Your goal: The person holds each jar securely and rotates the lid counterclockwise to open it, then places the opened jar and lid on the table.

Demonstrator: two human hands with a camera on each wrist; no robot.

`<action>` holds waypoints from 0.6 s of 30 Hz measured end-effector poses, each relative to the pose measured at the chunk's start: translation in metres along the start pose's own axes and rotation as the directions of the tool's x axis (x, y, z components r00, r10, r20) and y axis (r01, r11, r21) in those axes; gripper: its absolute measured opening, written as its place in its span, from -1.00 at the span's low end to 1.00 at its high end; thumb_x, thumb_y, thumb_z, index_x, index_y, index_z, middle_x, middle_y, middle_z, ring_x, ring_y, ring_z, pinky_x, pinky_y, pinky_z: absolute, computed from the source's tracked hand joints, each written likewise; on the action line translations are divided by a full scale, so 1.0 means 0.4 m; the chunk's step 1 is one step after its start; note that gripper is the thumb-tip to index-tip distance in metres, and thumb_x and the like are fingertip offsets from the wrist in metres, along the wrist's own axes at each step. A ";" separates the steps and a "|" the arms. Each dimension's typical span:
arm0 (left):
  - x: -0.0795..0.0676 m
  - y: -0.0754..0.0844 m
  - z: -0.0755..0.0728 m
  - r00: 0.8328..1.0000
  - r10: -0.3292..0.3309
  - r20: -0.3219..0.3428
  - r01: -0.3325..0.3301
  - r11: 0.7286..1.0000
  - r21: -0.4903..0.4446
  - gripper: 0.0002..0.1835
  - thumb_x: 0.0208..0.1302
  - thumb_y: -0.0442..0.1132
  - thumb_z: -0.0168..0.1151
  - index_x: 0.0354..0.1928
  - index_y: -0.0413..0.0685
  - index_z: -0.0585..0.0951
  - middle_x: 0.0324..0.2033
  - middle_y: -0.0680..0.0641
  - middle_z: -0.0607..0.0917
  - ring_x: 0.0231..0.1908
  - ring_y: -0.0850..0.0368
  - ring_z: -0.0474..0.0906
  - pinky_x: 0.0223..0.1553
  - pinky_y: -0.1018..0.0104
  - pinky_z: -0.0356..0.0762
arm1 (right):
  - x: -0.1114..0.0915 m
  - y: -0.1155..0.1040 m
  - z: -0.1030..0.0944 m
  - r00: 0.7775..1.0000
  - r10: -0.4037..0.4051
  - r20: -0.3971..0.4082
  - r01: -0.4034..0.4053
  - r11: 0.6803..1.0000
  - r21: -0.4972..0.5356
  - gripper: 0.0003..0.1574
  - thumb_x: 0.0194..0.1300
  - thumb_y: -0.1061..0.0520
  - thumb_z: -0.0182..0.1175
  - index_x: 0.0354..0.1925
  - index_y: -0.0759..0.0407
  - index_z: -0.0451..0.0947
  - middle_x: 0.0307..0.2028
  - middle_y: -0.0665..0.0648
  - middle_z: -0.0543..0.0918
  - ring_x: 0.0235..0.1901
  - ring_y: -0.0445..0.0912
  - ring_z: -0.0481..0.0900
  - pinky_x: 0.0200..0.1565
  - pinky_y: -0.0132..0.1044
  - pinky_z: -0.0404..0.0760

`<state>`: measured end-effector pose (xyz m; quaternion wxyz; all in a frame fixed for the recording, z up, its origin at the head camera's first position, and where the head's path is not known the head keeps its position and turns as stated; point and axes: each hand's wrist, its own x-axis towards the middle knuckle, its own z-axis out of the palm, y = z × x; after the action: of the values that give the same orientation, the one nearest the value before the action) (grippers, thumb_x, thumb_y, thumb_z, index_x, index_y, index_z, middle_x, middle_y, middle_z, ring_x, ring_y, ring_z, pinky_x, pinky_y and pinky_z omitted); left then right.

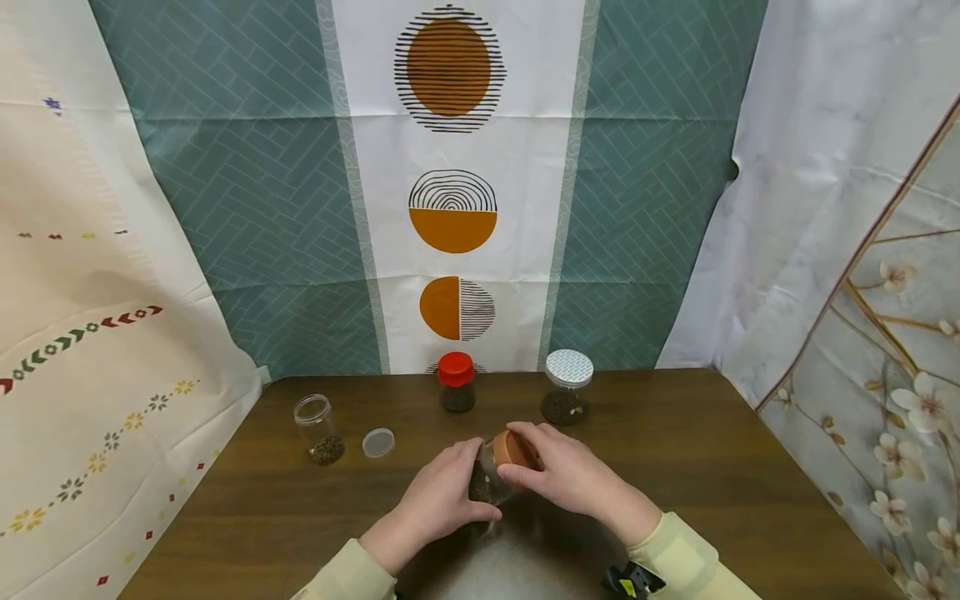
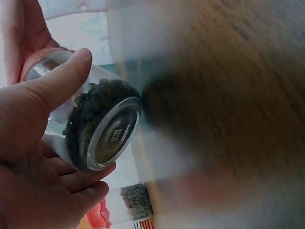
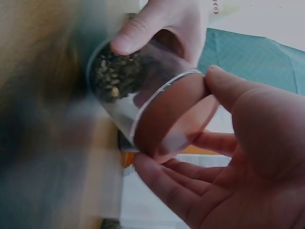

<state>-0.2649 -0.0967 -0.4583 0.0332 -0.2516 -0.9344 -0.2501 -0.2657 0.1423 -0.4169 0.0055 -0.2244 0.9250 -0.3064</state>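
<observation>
My left hand (image 1: 442, 490) is half closed round the glass wall of a jar (image 1: 484, 485), with the thumb on one side and the fingers on the other. My right hand (image 1: 568, 472) is curved wide over the brown lid (image 1: 513, 451), and its thumb and fingertips hold the rim from opposite sides. The lid sits at the mouth of the jar.

Both forearms come from the near side and meet in front of me, the left one from the left and the right one from the right, in pale yellow sleeves (image 1: 692, 552). The jar leans with its lid toward my right hand, and dark pieces lie in its lower part. It is over the near middle of the desk (image 1: 675, 475); whether its base touches there, I cannot tell.

Farther out, a jar with a red lid (image 1: 456, 385) stands behind my hands, and a jar with a white patterned lid (image 1: 567, 388) stands to its right. On my left stands an open jar (image 1: 318, 430), with dark bits at the bottom, and a clear round lid (image 1: 378, 442) lies just beside it.
</observation>
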 end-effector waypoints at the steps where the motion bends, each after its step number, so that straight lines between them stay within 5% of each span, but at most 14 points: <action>1: -0.001 0.000 -0.001 1.000 -0.001 -0.002 0.001 1.000 0.002 0.06 0.00 0.06 0.84 0.44 -0.28 0.48 0.22 -0.21 0.68 0.17 -0.14 0.66 0.16 -0.14 0.67 | 0.001 -0.004 -0.001 1.000 -0.002 0.005 0.002 1.000 -0.008 -0.07 0.45 -0.37 0.43 0.53 0.08 0.50 0.14 0.14 0.67 -0.09 -0.05 0.65 0.00 0.04 0.68; 18: -0.004 -0.001 0.008 0.999 -0.045 -0.014 0.045 0.999 0.029 0.07 0.00 0.12 0.83 0.42 -0.32 0.49 0.17 -0.21 0.70 0.13 -0.12 0.68 0.13 -0.13 0.69 | 0.019 -0.043 -0.010 0.999 0.017 0.050 -0.013 0.997 -0.080 -0.16 0.51 -0.27 0.41 0.50 0.17 0.53 -0.06 0.10 0.67 -0.19 -0.06 0.59 -0.09 -0.02 0.65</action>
<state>-0.2636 -0.0959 -0.4617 0.0373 -0.2284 -0.9431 -0.2387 -0.2661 0.1291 -0.4027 0.0221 -0.2253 0.9378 -0.2633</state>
